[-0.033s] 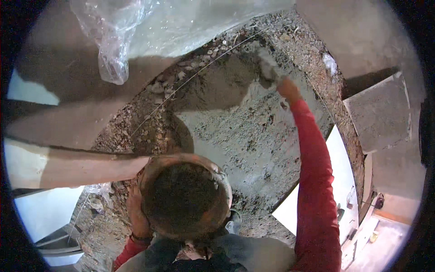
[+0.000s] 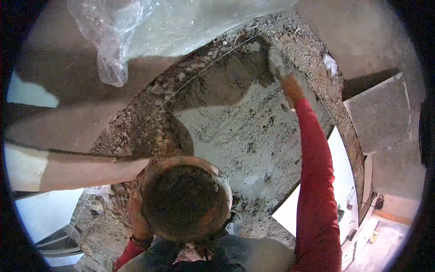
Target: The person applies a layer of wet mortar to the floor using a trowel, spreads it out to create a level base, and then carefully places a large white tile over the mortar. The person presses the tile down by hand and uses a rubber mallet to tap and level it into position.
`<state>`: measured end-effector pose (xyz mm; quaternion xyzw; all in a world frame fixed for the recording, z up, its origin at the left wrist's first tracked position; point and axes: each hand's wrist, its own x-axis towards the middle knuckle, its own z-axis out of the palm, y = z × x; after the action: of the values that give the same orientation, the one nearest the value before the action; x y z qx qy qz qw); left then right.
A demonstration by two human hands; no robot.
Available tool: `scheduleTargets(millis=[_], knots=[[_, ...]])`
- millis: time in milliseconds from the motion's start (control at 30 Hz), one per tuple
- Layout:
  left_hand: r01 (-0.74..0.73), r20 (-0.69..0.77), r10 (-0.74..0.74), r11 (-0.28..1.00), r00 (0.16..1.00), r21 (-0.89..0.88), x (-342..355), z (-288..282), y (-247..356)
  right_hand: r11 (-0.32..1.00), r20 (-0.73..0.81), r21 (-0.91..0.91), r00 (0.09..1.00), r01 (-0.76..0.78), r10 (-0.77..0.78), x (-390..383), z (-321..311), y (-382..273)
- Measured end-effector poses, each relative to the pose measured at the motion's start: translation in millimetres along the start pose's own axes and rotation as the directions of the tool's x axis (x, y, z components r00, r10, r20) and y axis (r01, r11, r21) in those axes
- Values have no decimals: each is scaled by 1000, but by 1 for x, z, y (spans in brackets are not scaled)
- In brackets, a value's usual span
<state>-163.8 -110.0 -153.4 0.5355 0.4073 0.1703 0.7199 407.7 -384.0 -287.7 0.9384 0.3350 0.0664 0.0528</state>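
Note:
My right hand point(image 2: 292, 89) is closed round the handle of a trowel point(image 2: 275, 61), whose grey blade, slightly blurred, rests at the far right of a bed of wet mortar point(image 2: 244, 131). A round, brown-rimmed basin point(image 2: 220, 174) sits in front of my body, its inside dark, so I cannot tell what it holds. Against its left side my left hand point(image 2: 138, 216) grips it, the fingers partly hidden by the wall.
A taut string point(image 2: 181, 86) runs over stony soil along the mortar's left edge; another borders its right. Clear plastic sheeting point(image 2: 113, 59) hangs at far left. White tiles point(image 2: 340, 167) lie right, a grey slab point(image 2: 383, 113) beyond. A board point(image 2: 90, 170) juts in from the left.
My right hand and the trowel have shifted slightly to the right, with the blade now nearer the mortar's right edge. My left hand and the basin stay almost in place.

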Motion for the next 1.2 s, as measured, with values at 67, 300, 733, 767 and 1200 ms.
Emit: scheduleTargets(millis=[67, 300, 733, 767, 1200], knots=[[59, 9, -59, 998, 998, 33, 3, 1, 4, 973, -157, -159, 969, 166, -191, 40, 33, 31], [118, -124, -108, 990, 986, 75, 4, 1, -5, 960, 204, -125, 953, 252, -224, 150, 110, 21], [170, -76, -164, 982, 984, 82, 2, 0, -1, 999, 153, 41, 988, -28, 21, 54, -15, -10], [141, -122, -132, 988, 984, 65, 2, 2, -1, 993, 208, 81, 976, -88, 70, 62, -15, -3], [13, -129, 38, 927, 991, 374, 0, -16, -16, 970, 212, -77, 947, -229, 240, 36, 9, 53]])
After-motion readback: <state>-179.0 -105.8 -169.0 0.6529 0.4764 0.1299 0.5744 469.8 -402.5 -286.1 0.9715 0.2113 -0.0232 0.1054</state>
